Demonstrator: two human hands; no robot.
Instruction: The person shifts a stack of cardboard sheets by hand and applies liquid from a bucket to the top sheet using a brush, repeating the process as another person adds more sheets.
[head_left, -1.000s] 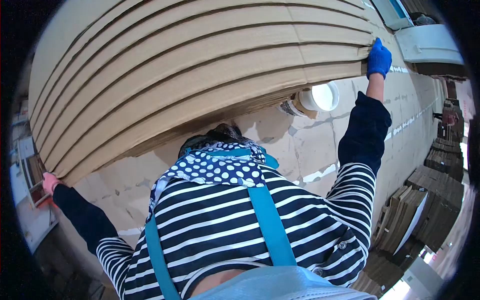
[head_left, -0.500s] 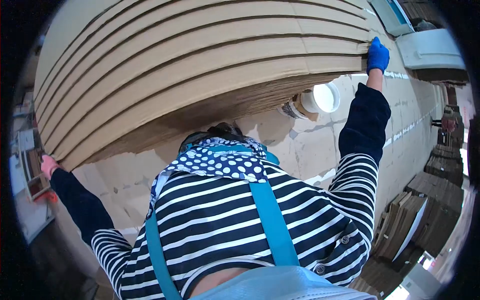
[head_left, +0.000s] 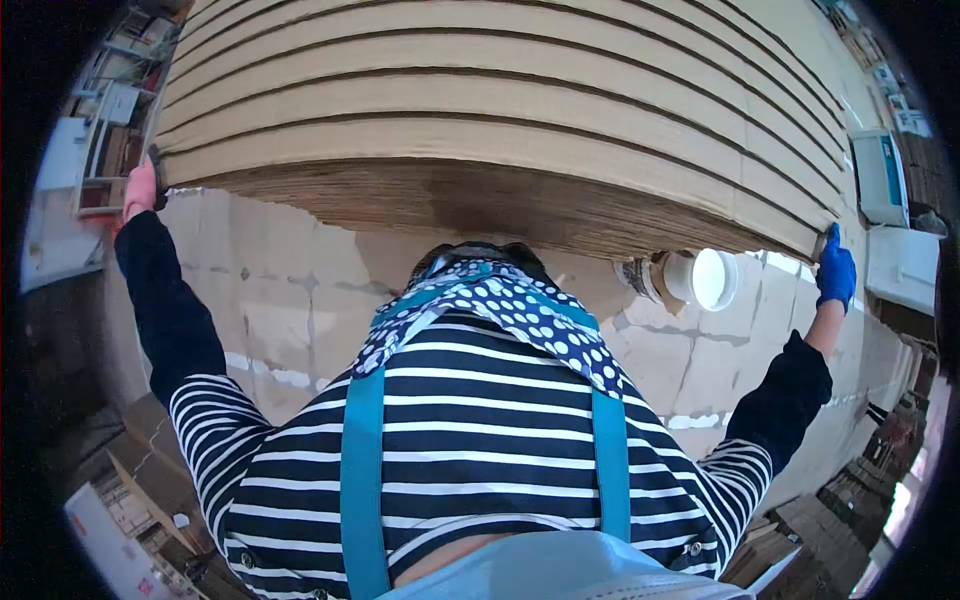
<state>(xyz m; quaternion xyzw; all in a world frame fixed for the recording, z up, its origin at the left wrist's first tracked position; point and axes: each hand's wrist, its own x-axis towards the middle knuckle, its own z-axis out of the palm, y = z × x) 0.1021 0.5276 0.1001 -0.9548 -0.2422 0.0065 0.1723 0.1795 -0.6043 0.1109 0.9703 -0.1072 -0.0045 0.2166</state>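
A wide stack of brown cardboard sheets (head_left: 470,140) spans the top of the head view, its layers stepped back one behind another. At the near left corner, my left hand (head_left: 141,188) in a pink glove is closed on the edge of the sheets. My right hand (head_left: 836,270), gloved in blue, holds the near right corner, with one finger pointing up along the end. The fingertips of both hands are partly hidden by the cardboard. My arms are spread wide to either side.
White buckets (head_left: 712,279) stand on the worn floor (head_left: 640,350) under the stack's right side. A white and blue box-like unit (head_left: 880,178) is beyond my right hand. Framed racks (head_left: 100,170) stand at far left, and more cardboard piles (head_left: 825,525) lie at lower right.
The view has turned, so the stack now lies more level. My left hand appears higher and my right hand lower in the picture. Both stay at the stack's corners.
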